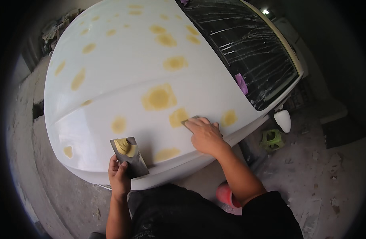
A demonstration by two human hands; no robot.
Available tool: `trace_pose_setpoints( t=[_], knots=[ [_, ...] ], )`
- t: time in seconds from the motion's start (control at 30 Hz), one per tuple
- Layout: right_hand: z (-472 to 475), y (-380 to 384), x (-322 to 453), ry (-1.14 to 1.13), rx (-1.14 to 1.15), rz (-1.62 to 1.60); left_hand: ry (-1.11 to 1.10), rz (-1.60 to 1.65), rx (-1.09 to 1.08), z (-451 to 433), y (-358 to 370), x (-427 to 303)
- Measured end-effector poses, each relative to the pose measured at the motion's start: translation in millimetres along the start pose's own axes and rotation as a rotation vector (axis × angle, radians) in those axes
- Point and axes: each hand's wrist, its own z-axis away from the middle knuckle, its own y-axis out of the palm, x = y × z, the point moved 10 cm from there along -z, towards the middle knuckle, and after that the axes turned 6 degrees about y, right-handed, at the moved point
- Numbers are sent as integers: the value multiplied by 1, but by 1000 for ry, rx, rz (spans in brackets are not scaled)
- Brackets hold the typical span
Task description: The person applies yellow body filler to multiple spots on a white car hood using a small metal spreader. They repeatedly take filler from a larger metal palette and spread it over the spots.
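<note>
A white car hood [126, 71] fills the space before me, marked with several yellow filler patches. My left hand [120, 176] grips a dark flat mixing plate [135, 162] above the near edge of the hood. A lump of yellow body filler [124, 147] sits at the plate's upper end. Farther right, my right hand [206, 134] presses a thin dark spreader [186, 124] flat to the hood. Its edge meets a squarish filler patch [177, 117]; most of the spreader is hidden under my fingers.
Beyond the hood lies a streaked dark windshield [248, 38] with a purple piece [241, 84] at its lower edge. A white side mirror [283, 121] juts out at right. On the floor are a green crate-like object [272, 139] and a red bucket [226, 194] near my legs.
</note>
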Motion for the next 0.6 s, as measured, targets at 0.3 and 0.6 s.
trace_pose_setpoints(
  t=[0.3,0.6],
  knots=[
    [-13,11,9,-19,-9,-30,-14,6,-13,2,1,2],
    [-23,-16,-12,22,-74,-78,-15,26,-2,1,1,2]
  ],
)
